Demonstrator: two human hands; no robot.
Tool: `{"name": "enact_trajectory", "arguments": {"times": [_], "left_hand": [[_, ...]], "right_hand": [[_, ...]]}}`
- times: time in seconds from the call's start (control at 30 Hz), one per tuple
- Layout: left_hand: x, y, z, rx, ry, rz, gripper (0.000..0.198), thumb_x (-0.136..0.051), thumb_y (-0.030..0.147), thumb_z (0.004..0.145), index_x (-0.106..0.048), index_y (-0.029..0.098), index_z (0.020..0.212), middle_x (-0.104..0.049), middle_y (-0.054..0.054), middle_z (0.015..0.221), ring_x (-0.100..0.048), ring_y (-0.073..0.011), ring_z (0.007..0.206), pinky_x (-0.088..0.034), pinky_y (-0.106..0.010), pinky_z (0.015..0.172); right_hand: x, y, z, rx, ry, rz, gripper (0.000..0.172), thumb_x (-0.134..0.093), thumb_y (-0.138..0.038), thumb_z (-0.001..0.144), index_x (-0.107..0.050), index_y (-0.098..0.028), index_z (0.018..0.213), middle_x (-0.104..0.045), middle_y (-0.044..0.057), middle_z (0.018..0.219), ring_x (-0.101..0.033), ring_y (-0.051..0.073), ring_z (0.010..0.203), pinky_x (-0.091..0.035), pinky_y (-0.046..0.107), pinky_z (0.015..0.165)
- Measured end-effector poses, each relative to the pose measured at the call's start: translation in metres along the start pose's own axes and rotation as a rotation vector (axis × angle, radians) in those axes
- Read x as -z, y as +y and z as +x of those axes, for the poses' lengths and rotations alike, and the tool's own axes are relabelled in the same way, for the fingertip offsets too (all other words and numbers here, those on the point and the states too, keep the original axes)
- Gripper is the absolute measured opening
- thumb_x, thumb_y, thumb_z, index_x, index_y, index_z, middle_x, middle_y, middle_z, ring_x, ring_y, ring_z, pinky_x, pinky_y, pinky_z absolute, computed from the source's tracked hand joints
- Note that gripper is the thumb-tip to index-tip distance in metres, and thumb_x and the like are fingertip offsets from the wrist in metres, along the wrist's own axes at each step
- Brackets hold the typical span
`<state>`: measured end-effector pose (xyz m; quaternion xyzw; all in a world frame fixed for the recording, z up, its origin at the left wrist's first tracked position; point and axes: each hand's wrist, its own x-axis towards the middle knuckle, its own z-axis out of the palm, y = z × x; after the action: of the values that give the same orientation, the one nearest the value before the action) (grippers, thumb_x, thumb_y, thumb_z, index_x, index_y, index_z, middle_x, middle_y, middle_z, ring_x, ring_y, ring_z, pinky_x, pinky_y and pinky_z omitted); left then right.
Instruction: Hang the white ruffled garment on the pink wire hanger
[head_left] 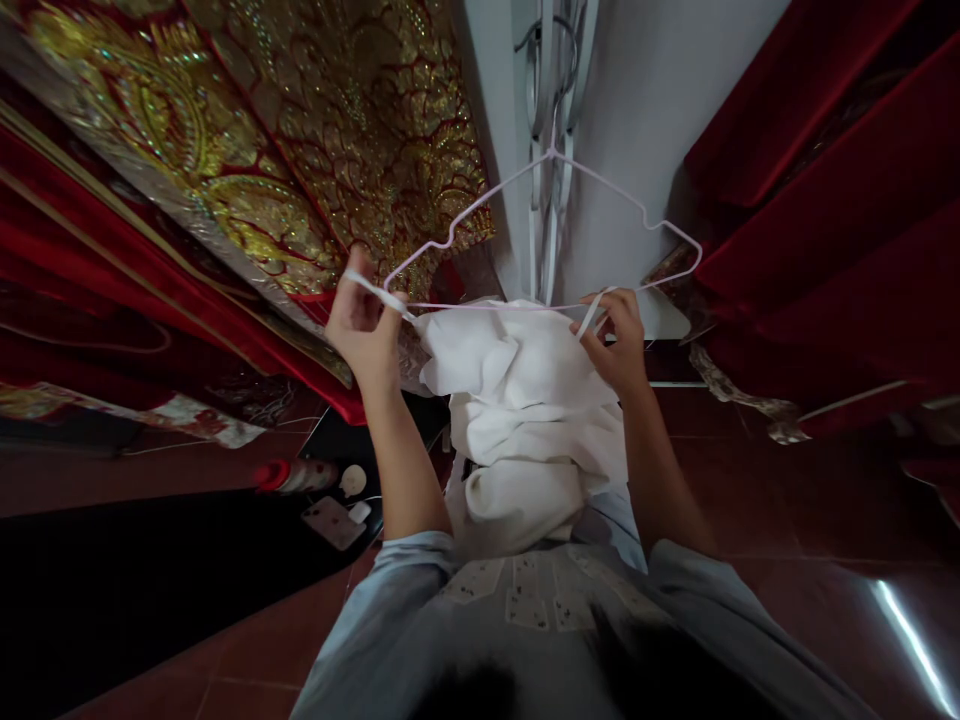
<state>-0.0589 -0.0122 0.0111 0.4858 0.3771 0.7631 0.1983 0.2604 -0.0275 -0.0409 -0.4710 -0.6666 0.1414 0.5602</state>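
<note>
A thin pale pink clothes hanger (615, 190) hangs by its hook from a metal rack in front of me. Just below its bottom bar, a white garment (525, 370) spreads in folds over my lap. My left hand (369, 315) grips one white strap of the garment by the hanger's left end. On the other side, my right hand (616, 335) holds a second white strap, close to the bottom bar at the right. Neither strap is seen over the hanger's shoulders. The lower part of the garment is bunched up.
Gold-embroidered red garments (315, 130) hang at the left, dark red cloth (840, 210) at the right. The metal rack (551, 230) stands against a pale wall. At lower left, a black surface bears a phone (334, 523) and a bottle with a red cap (296, 475).
</note>
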Motion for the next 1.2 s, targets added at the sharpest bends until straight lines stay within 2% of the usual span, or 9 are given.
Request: {"name": "enact_trajectory", "arguments": {"times": [0.1,0.23,0.37,0.5,0.6,0.73,0.87,1.0,1.2], "left_hand": [[-0.012,0.017,0.018,0.144,-0.348,0.085,0.042,-0.095,0.016,0.067,-0.079,0.018,0.105,-0.080,-0.008,0.106,-0.075,-0.0250,0.108,-0.059,-0.038,0.103],[-0.035,0.036,0.041,0.288,-0.474,0.070,0.025,-0.082,0.001,0.073,-0.073,0.018,0.088,-0.072,-0.002,0.082,-0.073,-0.0226,0.094,-0.058,-0.033,0.093],[-0.037,0.023,0.048,0.195,-0.368,0.074,0.021,-0.084,0.010,0.080,-0.070,0.021,0.091,-0.072,-0.001,0.087,-0.071,-0.0220,0.099,-0.055,-0.031,0.091],[-0.033,-0.008,0.017,0.164,-0.026,-0.059,0.022,-0.083,0.032,0.094,-0.065,0.024,0.103,-0.070,0.004,0.090,-0.066,-0.0108,0.082,-0.052,-0.028,0.082],[-0.045,-0.014,-0.022,0.454,-0.116,-0.227,0.039,-0.066,0.063,0.100,-0.062,0.024,0.097,-0.073,0.000,0.088,-0.073,-0.0153,0.086,-0.057,-0.033,0.084],[-0.070,0.001,-0.055,0.402,-0.100,-0.230,0.054,-0.060,0.072,0.098,-0.053,0.023,0.078,-0.068,-0.002,0.073,-0.076,-0.0199,0.087,-0.059,-0.034,0.088],[-0.075,0.013,-0.053,0.405,-0.079,-0.234,0.055,-0.061,0.069,0.099,-0.046,0.024,0.073,-0.065,-0.001,0.068,-0.073,-0.0180,0.075,-0.059,-0.032,0.082],[-0.064,0.017,-0.038,0.438,-0.059,-0.223,0.054,-0.067,0.064,0.098,-0.046,0.023,0.071,-0.065,0.000,0.065,-0.070,-0.0165,0.068,-0.057,-0.029,0.075],[-0.059,0.013,-0.030,0.456,-0.081,-0.283,0.052,-0.070,0.058,0.098,-0.049,0.022,0.069,-0.065,0.000,0.063,-0.069,-0.0154,0.063,-0.055,-0.027,0.069]], "right_hand": [[0.006,0.000,0.001,-0.002,0.011,-0.009,0.031,-0.076,-0.042,0.086,-0.073,-0.026,0.112,-0.063,0.005,0.111,-0.050,0.012,0.068,-0.050,0.031,0.056],[0.001,-0.002,-0.002,-0.012,0.044,-0.024,0.029,-0.074,-0.041,0.086,-0.071,-0.026,0.111,-0.061,0.005,0.113,-0.047,0.012,0.067,-0.050,0.031,0.056],[-0.003,-0.005,-0.006,-0.023,0.024,-0.031,0.031,-0.074,-0.041,0.088,-0.069,-0.026,0.115,-0.061,0.007,0.116,-0.045,0.011,0.064,-0.052,0.034,0.057],[-0.001,-0.009,-0.007,0.016,-0.002,-0.016,0.027,-0.071,-0.037,0.091,-0.068,-0.026,0.116,-0.061,0.008,0.118,-0.045,0.011,0.062,-0.052,0.035,0.058],[0.001,-0.016,-0.007,0.005,-0.009,-0.037,0.023,-0.068,-0.035,0.094,-0.068,-0.027,0.116,-0.062,0.008,0.119,-0.045,0.012,0.062,-0.052,0.037,0.060],[0.005,-0.023,-0.010,-0.015,-0.017,-0.075,0.027,-0.066,-0.036,0.095,-0.068,-0.028,0.121,-0.064,0.010,0.127,-0.053,0.016,0.069,-0.053,0.037,0.061],[0.028,-0.010,-0.009,-0.019,0.207,-0.106,0.029,-0.072,-0.041,0.091,-0.069,-0.026,0.116,-0.066,0.012,0.130,-0.063,0.020,0.087,-0.054,0.034,0.066],[0.072,0.015,0.014,-0.152,0.433,-0.011,0.036,-0.083,-0.040,0.081,-0.067,-0.026,0.109,-0.066,0.000,0.093,-0.049,0.012,0.063,-0.042,0.028,0.057],[0.104,-0.016,0.079,-0.090,-0.003,-0.120,0.025,-0.087,-0.023,0.071,-0.071,-0.028,0.090,-0.067,0.002,0.086,-0.057,0.017,0.074,-0.051,0.038,0.070]]}}
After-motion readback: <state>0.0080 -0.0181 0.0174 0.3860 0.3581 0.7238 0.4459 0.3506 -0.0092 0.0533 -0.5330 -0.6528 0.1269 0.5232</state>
